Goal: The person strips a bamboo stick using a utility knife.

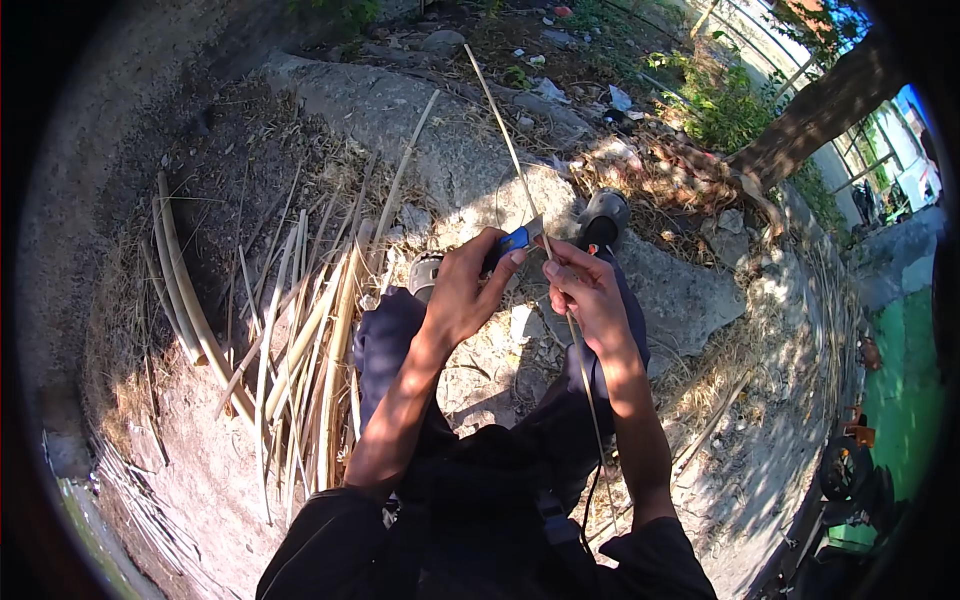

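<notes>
Hands at a bamboo strip, held over our knees.
We grip a blue-handled knife (518, 238) in our left hand (462, 290), fingers curled shut; our right hand (590, 295) pinches the thin bamboo strip (510, 150) against the blade. Split bamboo strips (300, 340) lie left.

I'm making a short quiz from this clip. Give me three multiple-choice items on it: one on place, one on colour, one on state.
1. Where does the pile of split strips lie?
A. left of the legs B. right of the legs C. on the lap
2. What colour is the knife handle?
A. red B. blue C. yellow
3. What does the right hand do?
A. hangs empty B. rests on a stone C. grips the thin strip

Key: 1 A, the pile sits at the person's left. 2 B, blue shows in the left hand. 3 C, fingers close on it.
</notes>
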Available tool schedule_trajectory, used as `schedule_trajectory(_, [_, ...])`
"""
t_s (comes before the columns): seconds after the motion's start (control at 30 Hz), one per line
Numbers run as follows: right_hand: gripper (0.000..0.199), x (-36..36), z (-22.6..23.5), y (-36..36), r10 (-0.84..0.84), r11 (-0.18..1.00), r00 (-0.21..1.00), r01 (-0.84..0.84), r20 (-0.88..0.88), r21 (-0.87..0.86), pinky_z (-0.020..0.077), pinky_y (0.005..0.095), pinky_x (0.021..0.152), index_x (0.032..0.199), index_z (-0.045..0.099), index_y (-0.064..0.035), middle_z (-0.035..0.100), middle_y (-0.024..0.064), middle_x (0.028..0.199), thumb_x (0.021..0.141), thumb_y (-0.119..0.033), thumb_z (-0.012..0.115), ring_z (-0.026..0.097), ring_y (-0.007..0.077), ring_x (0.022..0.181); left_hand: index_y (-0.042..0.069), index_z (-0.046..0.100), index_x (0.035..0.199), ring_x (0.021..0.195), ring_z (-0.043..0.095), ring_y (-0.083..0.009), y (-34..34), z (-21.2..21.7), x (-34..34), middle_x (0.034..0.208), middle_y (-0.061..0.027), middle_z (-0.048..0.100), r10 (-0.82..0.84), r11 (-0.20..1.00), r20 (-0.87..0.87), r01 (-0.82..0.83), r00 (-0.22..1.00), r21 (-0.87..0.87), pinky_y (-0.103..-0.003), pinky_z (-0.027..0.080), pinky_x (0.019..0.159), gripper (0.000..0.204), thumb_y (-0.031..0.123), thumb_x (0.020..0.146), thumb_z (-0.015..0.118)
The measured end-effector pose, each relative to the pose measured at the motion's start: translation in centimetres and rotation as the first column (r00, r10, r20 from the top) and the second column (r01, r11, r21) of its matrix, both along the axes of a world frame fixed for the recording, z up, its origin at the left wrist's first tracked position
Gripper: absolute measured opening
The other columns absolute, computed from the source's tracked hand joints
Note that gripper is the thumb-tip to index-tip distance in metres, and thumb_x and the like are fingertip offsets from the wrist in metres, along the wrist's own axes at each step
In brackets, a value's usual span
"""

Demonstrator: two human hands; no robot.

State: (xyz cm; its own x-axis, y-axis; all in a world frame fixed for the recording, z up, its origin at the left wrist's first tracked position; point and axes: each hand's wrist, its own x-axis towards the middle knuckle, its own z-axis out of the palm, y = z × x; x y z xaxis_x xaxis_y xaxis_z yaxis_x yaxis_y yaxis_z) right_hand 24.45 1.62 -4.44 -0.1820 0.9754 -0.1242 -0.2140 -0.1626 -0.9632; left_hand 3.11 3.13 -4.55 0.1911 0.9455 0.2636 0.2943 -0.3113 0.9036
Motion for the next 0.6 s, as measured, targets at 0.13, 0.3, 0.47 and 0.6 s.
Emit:
schedule_trajectory(0.13, [0.039,-0.1,-0.3,0.0,-0.022,1.0,1.0,0.022,0.007,0.006,0.0402,0.0258,0.055,0.143,0.068,0.0021,0.064,-0.0001,0.082,0.106,-0.01,0.071,0.054,0.007,0.062,-0.002,0.067,0.114,0.062,0.05,-0.0138,0.1,0.1,0.1,0.066,-0.0076,0.056,-0.001,1.0,-0.068,-0.001,0.998,-0.019,-0.036,0.041,0.059,0.031,0.029,0.11,0.067])
schedule_trajectory(0.3, [0.039,0.1,-0.6,0.2,0.015,0.998,0.998,-0.012,-0.056,0.063,0.0377,0.0245,0.052,0.143,0.068,0.0026,0.065,0.0015,0.079,0.106,-0.01,0.072,0.051,0.0057,0.058,-0.002,0.068,0.115,0.061,0.052,-0.014,-0.1,0.6,0.2,0.066,-0.0086,0.058,-0.008,0.996,-0.085,0.0,0.996,-0.094,-0.037,0.041,0.058,0.032,0.03,0.111,0.066])
schedule_trajectory(0.47, [0.038,-0.6,1.0,-0.3,-0.021,1.0,1.0,0.021,-0.018,0.022,0.0362,0.0226,0.051,0.142,0.069,0.0018,0.064,0.0011,0.077,0.106,-0.01,0.072,0.05,0.0039,0.058,-0.001,0.068,0.114,0.059,0.052,-0.0145,-0.2,0.2,-0.2,0.065,-0.0091,0.058,0.008,0.998,-0.082,-0.013,0.997,-0.059,-0.037,0.04,0.057,0.032,0.031,0.111,0.064])
schedule_trajectory(0.6, [0.035,-0.7,3.7,-0.9,-0.057,0.997,0.987,0.049,0.152,0.062,0.0368,0.0212,0.054,0.139,0.073,0.0003,0.065,-0.0005,0.08,0.105,-0.009,0.073,0.049,0.0023,0.061,0.001,0.067,0.109,0.059,0.066,-0.0373,-0.2,0.4,-0.3,0.064,-0.0183,0.062,0.033,0.999,-0.097,-0.033,0.995,0.004,-0.047,0.047,0.059,0.039,0.04,0.108,0.066])
